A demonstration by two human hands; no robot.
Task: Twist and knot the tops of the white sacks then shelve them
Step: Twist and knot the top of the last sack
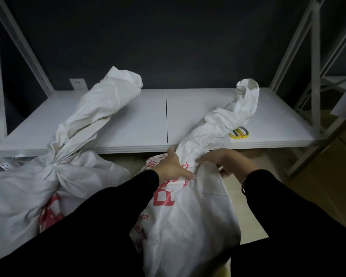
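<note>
1. I see the right sack [188, 216] standing just in front of the shelf [128, 120], below its edge. Its long twisted top [218, 124] is draped up onto the board.
2. My left hand [174, 166] lies spread and flat against the neck, thumb raised. My right hand [228, 162] has its fingers curled into the fabric on the other side, pinching a fold of it.
3. I see no knot on this top, so I judge the twist is held only by these two hands. With one hand flat and one pinching, the woven cloth may spring back and unwind as soon as I shift to form the loop.
4. The top lies across the scissors [240, 133]. Dragging it back for the knot could sweep them off the edge, or catch the fabric on them.
5. The left sack [18, 196] is cinched at its neck and leans its top on the same board. It looks heavy and slack, so lifting either sack by the twisted part alone could loosen the closure or let the sack slip
</note>
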